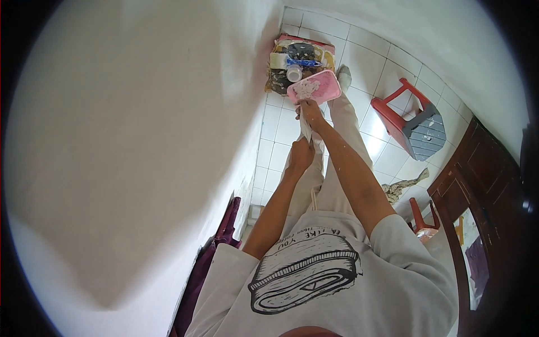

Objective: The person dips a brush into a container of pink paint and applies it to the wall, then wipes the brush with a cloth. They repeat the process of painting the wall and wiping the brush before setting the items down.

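Note:
Between my hands runs a thin whitish strip (pixel 305 124), which looks like paper or cloth. My left hand (pixel 302 154) is closed around its near end. The fingers of my right hand (pixel 310 114) are closed on its far end, right by the near edge of a pink tray (pixel 331 90). White paste or paint (pixel 307 88) lies in the tray. Beyond it, a stained, patterned sheet or bag (pixel 275 84) bears a white jar (pixel 293 73), a blue-handled tool (pixel 305 63) and a pale yellowish block (pixel 278 60).
A white wall (pixel 140 140) rises close on my left, with purple cloth (pixel 224 224) near its base. On the tiled floor (pixel 359 62) to the right are a red-and-grey plastic stool (pixel 424 132), a crumpled rag (pixel 404 185) and another red stool (pixel 425 230). A dark wooden door (pixel 483 163) stands farther right.

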Demonstrator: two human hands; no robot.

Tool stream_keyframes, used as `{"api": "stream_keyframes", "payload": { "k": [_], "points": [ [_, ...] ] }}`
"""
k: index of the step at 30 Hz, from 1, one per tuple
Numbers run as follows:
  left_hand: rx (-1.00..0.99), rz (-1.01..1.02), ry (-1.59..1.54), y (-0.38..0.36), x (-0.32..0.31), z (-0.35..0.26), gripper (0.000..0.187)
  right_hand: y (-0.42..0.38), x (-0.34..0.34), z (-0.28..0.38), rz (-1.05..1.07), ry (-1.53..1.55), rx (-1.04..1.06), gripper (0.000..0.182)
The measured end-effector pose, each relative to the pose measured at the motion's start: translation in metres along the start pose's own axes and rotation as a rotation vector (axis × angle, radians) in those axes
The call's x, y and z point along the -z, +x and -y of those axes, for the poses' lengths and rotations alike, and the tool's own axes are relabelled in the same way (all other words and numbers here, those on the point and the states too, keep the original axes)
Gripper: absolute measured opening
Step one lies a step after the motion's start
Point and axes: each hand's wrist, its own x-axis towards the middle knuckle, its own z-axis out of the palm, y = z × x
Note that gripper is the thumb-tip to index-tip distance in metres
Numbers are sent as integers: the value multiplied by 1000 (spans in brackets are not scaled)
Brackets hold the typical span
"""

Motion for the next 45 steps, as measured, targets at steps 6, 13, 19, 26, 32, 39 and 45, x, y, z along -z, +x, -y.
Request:
{"api": "stream_keyframes", "payload": {
  "k": [6, 13, 19, 26, 32, 39, 45],
  "points": [
    [-41, 32, 79, 11, 2, -5, 25, -16, 17, 10, 61, 303, -143, 32],
    [-1, 43, 119, 14, 5, -11, 25, -29, 18, 13, -5, 374, -141, 35],
    [18, 50, 122, 11, 16, -15, 25, -28, 15, 5, 43, 424, -178, 34],
    [44, 71, 127, 8, 22, -18, 25, -26, 7, 8, 53, 446, -164, 34],
    [63, 68, 138, 7, 22, -15, 25, -29, 0, 16, 76, 444, -154, 35],
    [59, 62, 145, -1, 32, -26, 26, -33, 1, 28, 40, 233, -127, 30],
    [78, 76, 141, -5, 30, -24, 25, -21, 6, 17, 68, 20, -82, 31]
  ]
}}
